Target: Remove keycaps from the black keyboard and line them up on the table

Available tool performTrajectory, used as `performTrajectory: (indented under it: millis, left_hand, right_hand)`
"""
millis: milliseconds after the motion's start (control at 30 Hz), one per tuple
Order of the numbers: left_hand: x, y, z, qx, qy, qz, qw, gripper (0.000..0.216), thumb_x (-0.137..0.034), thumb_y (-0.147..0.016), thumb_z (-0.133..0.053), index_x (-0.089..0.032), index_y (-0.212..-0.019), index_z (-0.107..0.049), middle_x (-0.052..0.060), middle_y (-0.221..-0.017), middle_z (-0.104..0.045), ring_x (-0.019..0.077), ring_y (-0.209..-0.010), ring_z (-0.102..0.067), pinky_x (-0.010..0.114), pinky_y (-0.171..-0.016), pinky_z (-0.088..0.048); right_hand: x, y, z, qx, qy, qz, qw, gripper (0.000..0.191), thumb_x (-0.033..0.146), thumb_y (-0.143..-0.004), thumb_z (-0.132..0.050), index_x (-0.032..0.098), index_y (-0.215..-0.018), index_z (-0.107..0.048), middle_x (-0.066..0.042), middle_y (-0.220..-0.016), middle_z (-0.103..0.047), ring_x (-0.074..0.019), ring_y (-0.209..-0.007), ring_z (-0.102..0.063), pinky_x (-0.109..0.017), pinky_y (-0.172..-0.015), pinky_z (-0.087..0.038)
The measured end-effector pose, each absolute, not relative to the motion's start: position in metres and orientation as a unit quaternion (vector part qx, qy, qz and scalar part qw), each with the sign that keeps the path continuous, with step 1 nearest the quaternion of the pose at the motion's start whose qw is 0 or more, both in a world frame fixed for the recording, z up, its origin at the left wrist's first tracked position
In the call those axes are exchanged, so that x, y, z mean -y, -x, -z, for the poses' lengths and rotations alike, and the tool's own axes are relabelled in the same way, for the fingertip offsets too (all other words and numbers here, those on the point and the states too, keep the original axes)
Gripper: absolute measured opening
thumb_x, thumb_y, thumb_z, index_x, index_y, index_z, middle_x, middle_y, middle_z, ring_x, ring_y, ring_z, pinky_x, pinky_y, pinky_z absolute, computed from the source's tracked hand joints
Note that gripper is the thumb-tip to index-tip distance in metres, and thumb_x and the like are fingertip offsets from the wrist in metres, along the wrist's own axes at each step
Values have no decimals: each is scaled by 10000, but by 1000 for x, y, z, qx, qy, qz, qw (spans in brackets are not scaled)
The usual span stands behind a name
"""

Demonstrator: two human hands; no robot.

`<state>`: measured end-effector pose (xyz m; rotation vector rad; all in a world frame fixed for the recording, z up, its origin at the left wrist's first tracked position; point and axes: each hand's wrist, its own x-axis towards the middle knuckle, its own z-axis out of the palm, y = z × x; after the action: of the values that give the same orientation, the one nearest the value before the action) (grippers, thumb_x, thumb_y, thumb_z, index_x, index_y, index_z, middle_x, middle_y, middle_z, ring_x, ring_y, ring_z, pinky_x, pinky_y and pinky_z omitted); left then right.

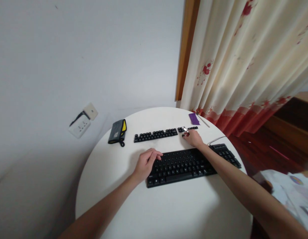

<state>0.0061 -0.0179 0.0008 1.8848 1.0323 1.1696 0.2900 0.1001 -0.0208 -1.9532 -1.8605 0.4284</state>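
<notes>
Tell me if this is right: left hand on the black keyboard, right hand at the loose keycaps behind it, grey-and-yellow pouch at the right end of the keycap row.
Not quite: the head view shows the grey-and-yellow pouch at the left end of the keycap row, not the right. The rest stands.

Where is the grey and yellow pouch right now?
In the head view, the grey and yellow pouch lies far left on the white table, just left of the row of loose keycaps.

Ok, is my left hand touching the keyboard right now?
Touching. The head view shows the left hand lying with its fingers on the keys at the keyboard's left end.
</notes>
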Motion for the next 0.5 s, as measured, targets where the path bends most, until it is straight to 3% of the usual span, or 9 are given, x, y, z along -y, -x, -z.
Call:
performTrajectory:
  millis: [233,500]
  left_hand:
    - [17,-7,-2,-384,-731,-455,332,386,-370,-996,-433,-152,-870,-725,56,-757,-669,181,-773,-619,305,-781,-468]
    - [17,-6,-4,-380,-734,-455,331,364,-339,-995,-443,-151,-863,-726,57,-758,-670,182,-783,-619,304,-782,-465]
  right_hand:
    - [-104,-287,29,626,744,-138,189,168,302,-755,-693,169,-854,-721,-112,-873,-717,-244,-849,-669,-268,-656,-415]
    - [-114,-279,27,627,740,-146,195,161,272,-758,-690,183,-885,-734,-116,-918,-736,-248,-886,-681,-269,-705,-441]
